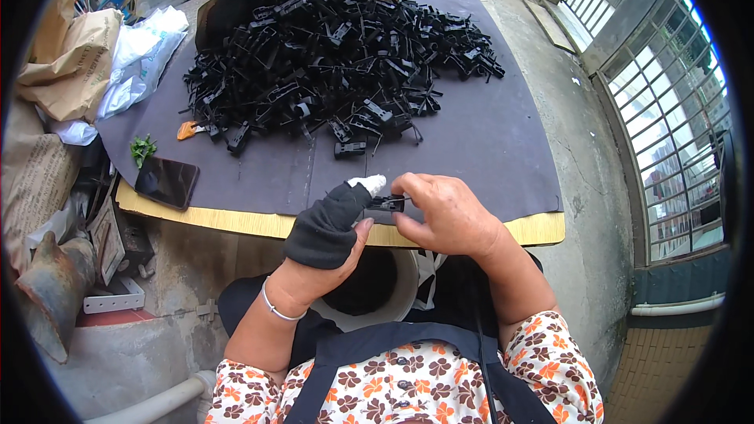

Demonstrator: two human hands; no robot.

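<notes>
Between my two hands, over the table's front edge, is a small black plastic part [385, 203]. My left hand [326, 228] wears a black covering with a white-wrapped fingertip and grips the part from the left, thumb below. My right hand [452, 212] pinches the part's right end with thumb and forefinger. Just beyond my hands, a big heap of similar black plastic parts [314, 71] with thin prongs spills from a sack onto the dark table cover [487, 141]. One loose part [349, 149] lies at the heap's near edge.
A phone [166, 182], green leaves [143, 149] and an orange piece [187, 130] lie on the table's left. Under the front edge stands a pale bucket [404, 286] with a dark inside. Paper sacks [75, 63] crowd the left; a barred gate [667, 126] stands right.
</notes>
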